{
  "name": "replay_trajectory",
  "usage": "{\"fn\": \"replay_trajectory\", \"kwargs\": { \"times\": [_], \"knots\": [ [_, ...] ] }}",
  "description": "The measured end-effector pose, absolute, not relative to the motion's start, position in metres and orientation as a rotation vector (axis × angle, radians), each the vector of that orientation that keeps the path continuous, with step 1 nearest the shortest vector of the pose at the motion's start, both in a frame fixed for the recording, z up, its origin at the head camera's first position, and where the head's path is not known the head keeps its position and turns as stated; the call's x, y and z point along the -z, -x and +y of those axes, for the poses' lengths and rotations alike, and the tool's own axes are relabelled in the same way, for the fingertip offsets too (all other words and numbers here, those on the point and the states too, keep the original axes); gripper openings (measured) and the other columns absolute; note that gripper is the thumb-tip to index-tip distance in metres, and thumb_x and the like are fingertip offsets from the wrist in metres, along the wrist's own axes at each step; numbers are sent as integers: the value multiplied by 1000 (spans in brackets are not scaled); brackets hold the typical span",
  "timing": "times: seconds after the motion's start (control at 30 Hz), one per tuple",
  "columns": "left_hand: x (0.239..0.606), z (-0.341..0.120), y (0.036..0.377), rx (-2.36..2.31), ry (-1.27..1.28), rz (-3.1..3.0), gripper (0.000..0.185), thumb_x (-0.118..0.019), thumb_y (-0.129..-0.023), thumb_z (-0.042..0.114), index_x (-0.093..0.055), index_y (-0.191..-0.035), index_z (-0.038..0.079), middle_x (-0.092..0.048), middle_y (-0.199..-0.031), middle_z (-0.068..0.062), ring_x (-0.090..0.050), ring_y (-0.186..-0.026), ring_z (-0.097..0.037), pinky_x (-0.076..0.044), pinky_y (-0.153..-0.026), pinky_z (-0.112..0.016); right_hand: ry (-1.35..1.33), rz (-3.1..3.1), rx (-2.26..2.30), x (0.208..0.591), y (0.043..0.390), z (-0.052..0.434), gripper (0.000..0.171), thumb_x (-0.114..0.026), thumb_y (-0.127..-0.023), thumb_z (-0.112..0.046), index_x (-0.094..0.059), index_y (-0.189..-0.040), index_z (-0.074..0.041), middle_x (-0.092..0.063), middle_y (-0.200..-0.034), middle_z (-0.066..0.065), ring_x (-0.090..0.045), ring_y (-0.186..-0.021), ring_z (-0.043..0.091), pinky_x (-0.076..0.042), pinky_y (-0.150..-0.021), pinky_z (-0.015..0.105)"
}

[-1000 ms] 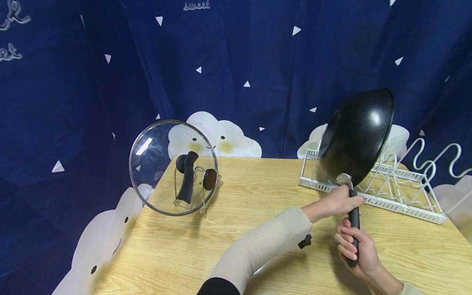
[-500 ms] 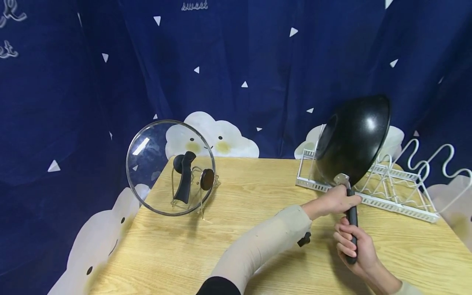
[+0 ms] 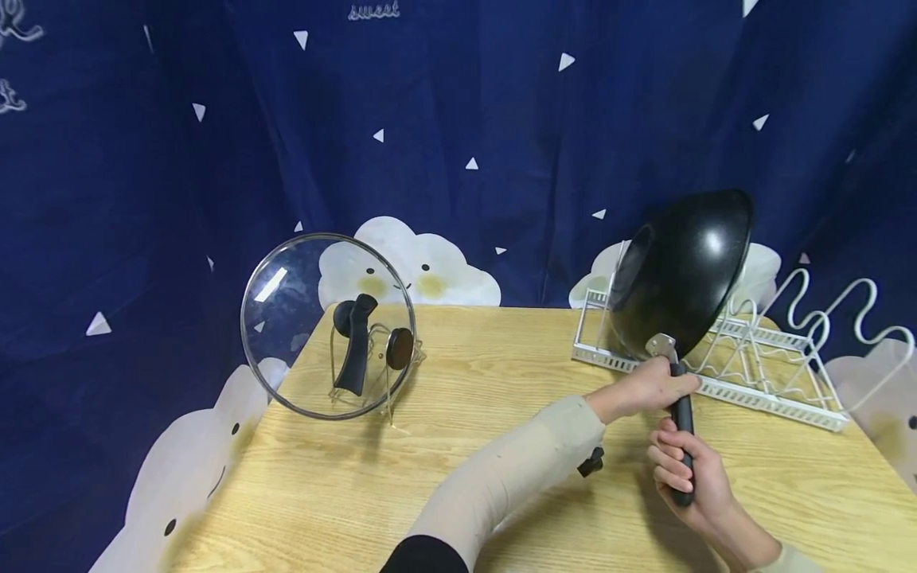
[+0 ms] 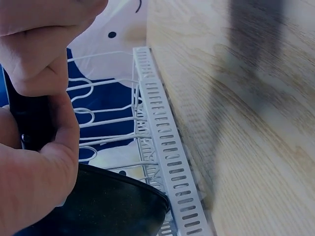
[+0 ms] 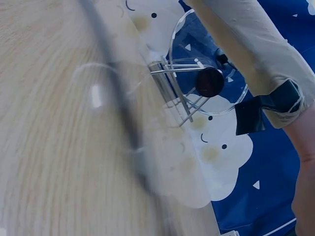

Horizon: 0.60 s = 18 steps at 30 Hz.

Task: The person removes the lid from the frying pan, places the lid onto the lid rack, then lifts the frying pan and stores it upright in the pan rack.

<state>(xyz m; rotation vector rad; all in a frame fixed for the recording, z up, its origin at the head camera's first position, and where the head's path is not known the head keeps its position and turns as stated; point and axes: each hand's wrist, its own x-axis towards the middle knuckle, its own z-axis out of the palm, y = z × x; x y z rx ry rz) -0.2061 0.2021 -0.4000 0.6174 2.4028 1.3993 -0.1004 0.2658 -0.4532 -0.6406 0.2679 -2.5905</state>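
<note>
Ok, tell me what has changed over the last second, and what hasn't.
The black wok has come down a little toward the white wire rack, its rim tipped to the left as before. The left hand grips the top of the handle and the right hand the lower end, same as before. Nothing was let go. The glass lid on its stand and the wooden table stayed put.

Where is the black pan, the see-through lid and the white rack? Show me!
black pan (image 3: 691, 263), head view, on its shiny dark underside.
glass lid (image 3: 286, 318), head view, on the clear glass left of its handle.
white rack (image 3: 759, 395), head view, on the slotted front rail.
</note>
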Motion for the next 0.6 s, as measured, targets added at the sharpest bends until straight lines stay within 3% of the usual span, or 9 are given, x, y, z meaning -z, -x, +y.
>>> {"fn": "replay_trajectory", "kwargs": {
  "times": [0.33, 0.6],
  "knots": [
    [399, 206, 208, -1546, -519, 2241, 31, -64, -87, 26, -54, -67, 6, -52, -57, -1, -51, -49, -10, -43, -49, -20, 619, 270, 2563, 448, 102, 274, 27, -18, -100, -5, -45, -102, -6, -10, -72, -6, -16, -53, 4, -33, -49, 18],
    [403, 209, 207, -1547, -502, 2246, 29, -66, -87, 27, -53, -70, 7, -50, -60, 0, -50, -51, -10, -45, -50, -22, 648, 454, 2589, 449, 100, 275, 33, -9, -100, -4, -41, -103, -5, -10, -72, 0, -14, -54, 9, -33, -50, 17]
  ]
}}
